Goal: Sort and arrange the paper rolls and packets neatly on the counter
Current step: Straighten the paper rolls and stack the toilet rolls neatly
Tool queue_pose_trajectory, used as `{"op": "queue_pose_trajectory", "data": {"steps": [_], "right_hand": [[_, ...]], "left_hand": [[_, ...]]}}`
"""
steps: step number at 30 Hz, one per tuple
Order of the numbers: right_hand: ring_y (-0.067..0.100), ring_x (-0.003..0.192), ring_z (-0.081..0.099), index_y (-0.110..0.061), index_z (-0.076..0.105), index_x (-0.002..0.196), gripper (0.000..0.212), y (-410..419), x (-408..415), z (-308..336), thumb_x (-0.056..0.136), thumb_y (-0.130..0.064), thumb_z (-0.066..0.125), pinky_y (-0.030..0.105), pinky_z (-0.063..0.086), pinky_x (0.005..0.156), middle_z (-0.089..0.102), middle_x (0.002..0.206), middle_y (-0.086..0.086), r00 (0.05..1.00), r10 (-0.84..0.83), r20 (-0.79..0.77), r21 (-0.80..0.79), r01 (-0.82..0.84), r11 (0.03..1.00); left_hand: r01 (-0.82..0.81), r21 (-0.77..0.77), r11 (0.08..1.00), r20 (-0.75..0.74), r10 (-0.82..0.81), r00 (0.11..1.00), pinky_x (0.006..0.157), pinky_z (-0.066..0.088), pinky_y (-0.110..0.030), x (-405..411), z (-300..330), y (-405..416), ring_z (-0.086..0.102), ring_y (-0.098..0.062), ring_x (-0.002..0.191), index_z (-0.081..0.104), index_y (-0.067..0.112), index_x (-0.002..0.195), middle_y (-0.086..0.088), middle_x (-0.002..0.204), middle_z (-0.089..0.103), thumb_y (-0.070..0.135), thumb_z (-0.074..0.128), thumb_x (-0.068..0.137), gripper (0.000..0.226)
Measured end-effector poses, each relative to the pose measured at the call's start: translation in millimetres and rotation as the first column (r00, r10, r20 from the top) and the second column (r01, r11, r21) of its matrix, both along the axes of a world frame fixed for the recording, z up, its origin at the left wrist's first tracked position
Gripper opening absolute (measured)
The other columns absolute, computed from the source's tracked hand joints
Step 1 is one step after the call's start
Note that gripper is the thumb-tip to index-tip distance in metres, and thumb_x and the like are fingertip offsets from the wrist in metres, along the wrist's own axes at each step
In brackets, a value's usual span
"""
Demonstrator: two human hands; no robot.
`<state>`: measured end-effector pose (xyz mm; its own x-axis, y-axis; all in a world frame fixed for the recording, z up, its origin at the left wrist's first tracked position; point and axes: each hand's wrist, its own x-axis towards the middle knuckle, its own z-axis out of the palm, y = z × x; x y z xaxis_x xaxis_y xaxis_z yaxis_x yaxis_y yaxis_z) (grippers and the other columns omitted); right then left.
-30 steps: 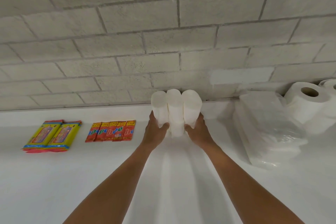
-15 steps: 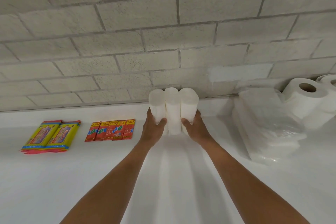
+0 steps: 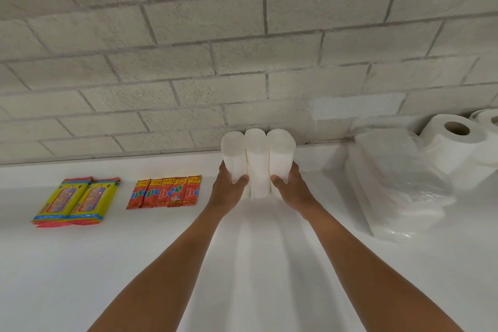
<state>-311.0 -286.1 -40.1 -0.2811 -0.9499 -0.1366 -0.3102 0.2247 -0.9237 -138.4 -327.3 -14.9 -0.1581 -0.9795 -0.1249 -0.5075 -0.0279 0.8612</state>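
A pale block wall (image 3: 242,48) fills the upper half of the view, and a white counter (image 3: 80,277) runs along its foot, seen from above by the person working at it.

At the far right, against the wall, lies a slumped stack of clear plastic-wrapped white packs (image 3: 396,186). Behind it stand large toilet rolls (image 3: 452,143), one showing its hollow cardboard core.

In the middle, near the back edge of the counter, three narrow white paper rolls (image 3: 257,162) stand upright side by side, touching one another, their long axes vertical. Two bare forearms reach straight forward to them. The left hand (image 3: 229,188) wraps the lower part of the left-most roll, thumb in front. The right hand (image 3: 292,188) wraps the right-most roll the same way. The middle roll is squeezed between its neighbours. The row sits dead ahead of both hands, neither hand nearer than the other. Whether the bases touch the counter cannot be told, since the hands cover them. Setting the trio down square to the wall looks like the step in hand.

At the left lie two yellow packets (image 3: 76,201), side by side, and just right of them a flat row of small red sachets (image 3: 165,193).
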Motion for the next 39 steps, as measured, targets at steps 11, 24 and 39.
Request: {"op": "queue_pose_trajectory", "data": {"steps": [11, 24, 39], "right_hand": [[0.029, 0.146, 0.031, -0.026, 0.005, 0.159, 0.086, 26.2, -15.5, 7.0, 0.094, -0.040, 0.061, 0.046, 0.033, 0.115, 0.024, 0.162, 0.006, 0.998, 0.008, -0.068, 0.213, 0.007, 0.977], [0.022, 0.148, 0.029, -0.023, 0.012, 0.159, 0.073, 91.8, 0.4, 38.3, 0.100, -0.039, 0.052, 0.037, 0.030, 0.118, 0.025, 0.163, 0.004, 0.996, 0.013, -0.086, 0.215, 0.006, 0.977], [0.013, 0.117, 0.053, -0.030, 0.041, 0.147, 0.050, 183.5, 13.7, 102.8, 0.099, -0.039, 0.055, 0.025, 0.039, 0.090, 0.049, 0.143, -0.001, 0.992, -0.124, -0.019, -0.005, 0.123, 0.992]], "left_hand": [[-0.009, 0.063, 0.998, 0.070, 0.005, 0.998, 0.112, 0.037, -0.051, 17.4, 1.3, 10.8, 0.039, -0.029, 0.140, 0.016, 0.029, 0.155, 0.000, 0.155, 0.036, 0.034, 0.071, 0.086, 0.089], [0.053, 0.057, 0.997, 0.067, -0.057, 0.996, 0.115, 0.034, -0.041, 41.8, 3.3, 70.4, 0.032, -0.023, 0.145, 0.012, 0.028, 0.157, 0.001, 0.161, 0.022, 0.035, 0.067, 0.091, 0.086], [0.289, -0.055, 0.956, -0.053, -0.292, 0.955, 0.115, 0.036, -0.038, 25.4, 46.9, 155.7, 0.034, -0.010, 0.141, 0.029, 0.039, 0.151, 0.014, 0.156, 0.029, 0.041, 0.066, 0.091, 0.070]]}}
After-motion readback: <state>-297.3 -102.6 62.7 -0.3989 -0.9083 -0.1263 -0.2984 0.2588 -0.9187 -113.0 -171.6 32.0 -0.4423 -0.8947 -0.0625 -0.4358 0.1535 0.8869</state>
